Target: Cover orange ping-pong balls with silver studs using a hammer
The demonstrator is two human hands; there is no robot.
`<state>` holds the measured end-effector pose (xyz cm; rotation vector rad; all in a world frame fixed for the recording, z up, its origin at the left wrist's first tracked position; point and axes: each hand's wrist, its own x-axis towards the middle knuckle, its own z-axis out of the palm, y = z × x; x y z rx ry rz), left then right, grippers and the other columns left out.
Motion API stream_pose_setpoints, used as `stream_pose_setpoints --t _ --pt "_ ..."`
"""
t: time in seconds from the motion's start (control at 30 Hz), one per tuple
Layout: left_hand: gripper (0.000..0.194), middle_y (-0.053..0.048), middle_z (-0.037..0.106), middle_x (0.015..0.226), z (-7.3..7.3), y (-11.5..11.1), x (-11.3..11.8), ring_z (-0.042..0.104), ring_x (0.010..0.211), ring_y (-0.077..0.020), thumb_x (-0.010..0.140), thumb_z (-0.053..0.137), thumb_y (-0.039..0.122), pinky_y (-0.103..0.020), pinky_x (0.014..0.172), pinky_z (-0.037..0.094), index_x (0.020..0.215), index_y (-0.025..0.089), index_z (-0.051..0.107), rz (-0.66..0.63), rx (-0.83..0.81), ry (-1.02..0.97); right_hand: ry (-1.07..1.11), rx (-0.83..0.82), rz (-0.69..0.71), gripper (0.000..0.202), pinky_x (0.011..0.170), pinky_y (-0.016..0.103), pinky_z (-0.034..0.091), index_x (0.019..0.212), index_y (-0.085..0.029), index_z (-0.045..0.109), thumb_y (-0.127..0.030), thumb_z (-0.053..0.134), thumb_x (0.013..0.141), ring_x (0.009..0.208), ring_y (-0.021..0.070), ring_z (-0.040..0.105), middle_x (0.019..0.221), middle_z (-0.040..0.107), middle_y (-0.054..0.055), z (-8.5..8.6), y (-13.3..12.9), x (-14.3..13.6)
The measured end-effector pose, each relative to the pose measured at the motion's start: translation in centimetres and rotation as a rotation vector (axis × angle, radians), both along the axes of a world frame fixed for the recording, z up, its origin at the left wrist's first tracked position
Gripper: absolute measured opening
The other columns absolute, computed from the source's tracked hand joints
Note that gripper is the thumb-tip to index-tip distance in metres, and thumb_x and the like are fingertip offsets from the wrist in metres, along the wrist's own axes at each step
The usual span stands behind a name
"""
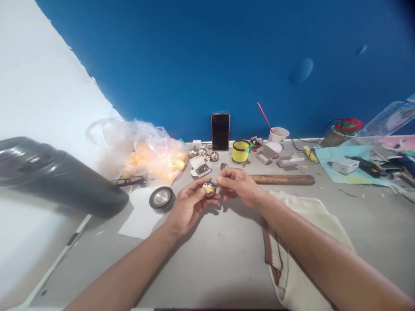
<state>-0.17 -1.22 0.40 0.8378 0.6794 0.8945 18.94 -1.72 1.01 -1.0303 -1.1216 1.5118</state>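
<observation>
Between the thumb and fingers of my left hand [188,203] is a small yellow ball [210,188], partly covered in shiny metal tacks. My right hand [238,185] is closed in a pinch close to the ball's right side; whatever is between its fingertips is too small to make out. Just behind the hands stands an open white box [201,167] of shiny metal tacks. Several similar metal-covered balls [214,156] sit beyond it. A thick wooden handle [285,179] lies behind my right wrist, its left end hidden by the hand.
At left are a large dark bottle [65,177], its round lid [162,198], glasses [129,180] and a plastic bag [145,149] of orange balls. A phone [220,131] leans on the blue wall near a yellow container [240,152]. Cloth [301,211] lies under my right forearm.
</observation>
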Motion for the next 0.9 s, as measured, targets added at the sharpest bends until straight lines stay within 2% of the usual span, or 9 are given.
stream_pose_setpoints --t 0.1,0.2,0.33,0.4,0.47,0.53,0.63,0.8,0.9 --pt "0.036 -0.011 0.078 0.089 0.3 -0.1 0.0 0.078 0.081 -0.025 0.08 0.082 0.026 -0.034 0.071 0.063 0.111 0.012 0.071 -0.012 -0.054 -0.006 -0.147 0.069 -0.047 0.038 0.045 0.024 0.043 0.074 -0.019 0.06 -0.052 0.081 0.075 0.049 0.0104 0.056 0.067 0.065 -0.001 0.3 0.2 0.6" --pt "0.031 -0.013 0.078 0.094 0.4 -0.1 -0.1 0.074 0.069 -0.0194 0.08 0.081 0.025 -0.027 0.057 0.058 0.106 0.012 0.071 -0.011 -0.09 0.032 -0.437 0.148 -0.112 0.027 0.048 0.026 0.04 0.074 -0.021 0.059 -0.042 0.074 0.082 0.05 0.0125 0.056 0.063 0.064 -0.002 0.5 0.5 1.3" --pt "0.025 -0.013 0.077 0.09 0.2 0.0 -0.1 0.064 0.056 -0.0116 0.078 0.079 0.022 -0.019 0.045 0.046 0.1 0.011 0.071 0.002 -0.109 0.092 -0.934 0.342 -0.241 0.015 0.062 0.029 0.039 0.073 -0.021 0.06 -0.027 0.066 0.086 0.068 0.0162 0.059 0.074 0.069 0.001 0.6 0.9 2.6" --pt "0.025 -0.014 0.077 0.09 0.1 0.1 -0.1 0.064 0.056 -0.0111 0.08 0.077 0.021 -0.018 0.045 0.044 0.102 0.01 0.071 0.004 -0.113 0.099 -1.18 0.371 -0.217 0.009 0.068 0.031 0.038 0.08 -0.02 0.063 -0.025 0.064 0.087 0.082 0.0208 0.062 0.087 0.072 0.006 0.4 1.1 3.3" --pt "0.026 -0.014 0.076 0.092 0.0 0.2 -0.1 0.064 0.058 -0.0115 0.083 0.075 0.023 -0.019 0.046 0.044 0.105 0.01 0.071 0.008 -0.109 0.094 -1.362 0.351 -0.13 0.008 0.072 0.032 0.039 0.09 -0.019 0.066 -0.027 0.065 0.088 0.098 0.0257 0.062 0.101 0.072 0.01 0.3 1.3 4.0" --pt "0.028 -0.016 0.075 0.094 -0.1 0.3 -0.1 0.065 0.06 -0.013 0.087 0.072 0.027 -0.021 0.047 0.047 0.107 0.008 0.07 0.017 -0.11 0.077 -1.455 0.306 -0.044 0.017 0.077 0.032 0.04 0.102 -0.019 0.067 -0.028 0.066 0.088 0.107 0.0277 0.061 0.112 0.071 0.012 0.1 1.4 4.6" --pt "0.031 -0.014 0.073 0.092 -0.2 0.4 -0.2 0.066 0.064 -0.0156 0.088 0.069 0.028 -0.024 0.05 0.051 0.11 0.007 0.069 0.016 -0.129 0.044 -1.525 0.23 -0.009 0.027 0.079 0.032 0.042 0.111 -0.019 0.065 -0.027 0.067 0.086 0.112 0.0275 0.06 0.118 0.07 0.012 0.1 1.6 5.0" --pt "0.048 -0.007 0.069 0.093 -0.1 0.3 -0.1 0.063 0.064 -0.011 0.072 0.083 0.013 -0.021 0.052 0.048 0.117 0.012 0.067 -0.01 -0.089 0.116 -1.662 0.173 0.011 0.021 0.079 0.033 0.044 0.105 -0.017 0.068 -0.031 0.065 0.089 0.114 0.03 0.061 0.119 0.068 0.015 0.3 1.5 4.5" --pt "0.055 -0.008 0.07 0.098 -0.2 0.3 -0.1 0.062 0.062 -0.0101 0.07 0.086 0.016 -0.023 0.053 0.047 0.121 0.015 0.066 -0.003 -0.062 0.187 -1.701 0.174 0.009 0.021 0.078 0.034 0.044 0.106 -0.016 0.068 -0.031 0.058 0.095 0.107 0.0302 0.064 0.116 0.07 0.017 0.7 1.4 4.0"
